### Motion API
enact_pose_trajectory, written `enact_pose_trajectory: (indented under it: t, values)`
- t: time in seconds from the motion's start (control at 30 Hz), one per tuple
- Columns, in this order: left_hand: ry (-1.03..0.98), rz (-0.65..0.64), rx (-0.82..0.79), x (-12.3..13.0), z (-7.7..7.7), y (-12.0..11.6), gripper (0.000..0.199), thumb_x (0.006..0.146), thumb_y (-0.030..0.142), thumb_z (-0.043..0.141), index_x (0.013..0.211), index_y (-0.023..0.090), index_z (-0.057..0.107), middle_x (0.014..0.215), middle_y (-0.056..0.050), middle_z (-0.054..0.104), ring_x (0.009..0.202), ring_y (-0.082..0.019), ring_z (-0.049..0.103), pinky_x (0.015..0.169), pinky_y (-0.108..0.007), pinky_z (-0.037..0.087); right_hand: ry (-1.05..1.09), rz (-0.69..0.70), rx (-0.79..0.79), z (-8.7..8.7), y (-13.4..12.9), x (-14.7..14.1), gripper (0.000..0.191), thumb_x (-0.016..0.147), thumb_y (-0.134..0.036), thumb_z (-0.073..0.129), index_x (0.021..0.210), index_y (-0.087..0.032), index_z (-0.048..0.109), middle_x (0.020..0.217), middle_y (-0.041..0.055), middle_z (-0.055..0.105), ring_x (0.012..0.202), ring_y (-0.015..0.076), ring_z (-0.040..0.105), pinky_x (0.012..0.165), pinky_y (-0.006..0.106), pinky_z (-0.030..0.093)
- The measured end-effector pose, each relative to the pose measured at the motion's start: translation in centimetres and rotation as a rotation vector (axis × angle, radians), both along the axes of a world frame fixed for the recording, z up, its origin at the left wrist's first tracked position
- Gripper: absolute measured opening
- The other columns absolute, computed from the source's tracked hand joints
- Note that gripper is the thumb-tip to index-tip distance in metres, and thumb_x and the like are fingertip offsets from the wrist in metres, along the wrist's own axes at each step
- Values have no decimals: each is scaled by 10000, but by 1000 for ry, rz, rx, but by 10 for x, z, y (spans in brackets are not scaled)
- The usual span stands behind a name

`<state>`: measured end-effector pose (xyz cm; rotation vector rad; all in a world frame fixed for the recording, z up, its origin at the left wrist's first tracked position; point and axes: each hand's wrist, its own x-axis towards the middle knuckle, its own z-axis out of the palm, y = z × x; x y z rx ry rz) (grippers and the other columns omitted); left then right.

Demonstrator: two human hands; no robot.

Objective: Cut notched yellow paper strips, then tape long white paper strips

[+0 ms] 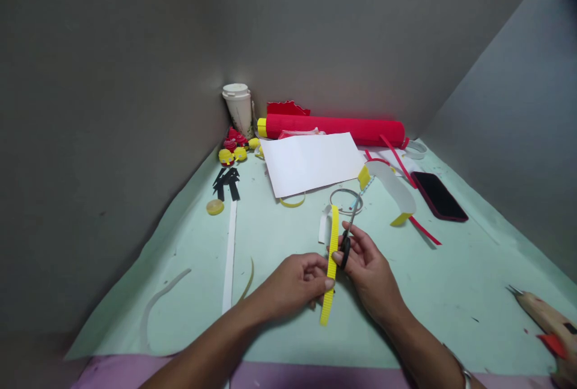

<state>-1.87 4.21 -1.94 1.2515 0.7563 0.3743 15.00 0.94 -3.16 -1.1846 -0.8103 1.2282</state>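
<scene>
A ribbed yellow paper strip (334, 238) stands tilted between my hands, its far end curling over to a pale underside. My left hand (297, 284) pinches it low between thumb and fingers. Higher up, the thumb of my right hand (367, 266) presses on the same strip. Black-handled scissors (346, 245) also sit in my right hand, blades pointing away from me. Just beyond the blades a coiled thin strip (346, 199) lies on the table. The fingers of my left hand are partly hidden behind the strip.
A white sheet (311, 163) lies before a red corrugated roll (336, 127). Left are a lidded cup (238, 109), small yellow and red paper pieces (226, 156), black strips (226, 183) and a tape roll (215, 207). Right are a phone (439, 195) and a glue gun (547, 323).
</scene>
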Motion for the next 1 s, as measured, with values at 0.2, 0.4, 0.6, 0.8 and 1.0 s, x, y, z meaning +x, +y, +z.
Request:
enact_pose_trajectory:
  t: [0.2, 0.4, 0.6, 0.8, 1.0]
  values:
    - [-11, 12, -30, 0, -2, 3, 214, 806, 331, 637, 903, 142, 609, 672, 12, 583, 532, -76, 509, 537, -211, 437, 59, 39, -10, 0, -1, 0, 648, 692, -257, 799, 1275, -255, 518, 1020, 20, 663, 984, 185, 633, 900, 325, 491]
    - [-60, 179, -78, 1, -3, 6, 281, 829, 408, 613, 909, 146, 550, 719, -35, 630, 548, -118, 595, 474, -226, 459, 229, 53, -18, 0, -1, 4, 613, 722, -233, 797, 1273, -265, 532, 975, 3, 665, 910, 155, 620, 860, 285, 464]
    - [-81, 256, -54, 5, -3, 7, 285, 820, 410, 634, 898, 148, 553, 697, -19, 617, 522, -108, 583, 463, -222, 467, 207, 156, -3, -2, -3, 1, 603, 743, -214, 782, 1286, -265, 527, 1009, 9, 651, 862, 147, 618, 858, 294, 471]
    - [-66, 323, -94, 5, -1, 7, 227, 839, 373, 583, 811, 155, 524, 677, -14, 615, 490, -98, 570, 441, -204, 450, 217, 155, 2, -2, -3, 2, 583, 742, -190, 783, 1266, -272, 540, 1000, -7, 651, 896, 131, 609, 885, 265, 452]
    - [-105, 373, -122, 4, 1, 6, 212, 839, 357, 547, 745, 174, 494, 638, 0, 598, 466, -97, 552, 411, -191, 421, 243, 129, -20, 1, -2, 2, 558, 735, -197, 795, 1238, -277, 566, 971, -21, 662, 889, 121, 612, 885, 253, 437]
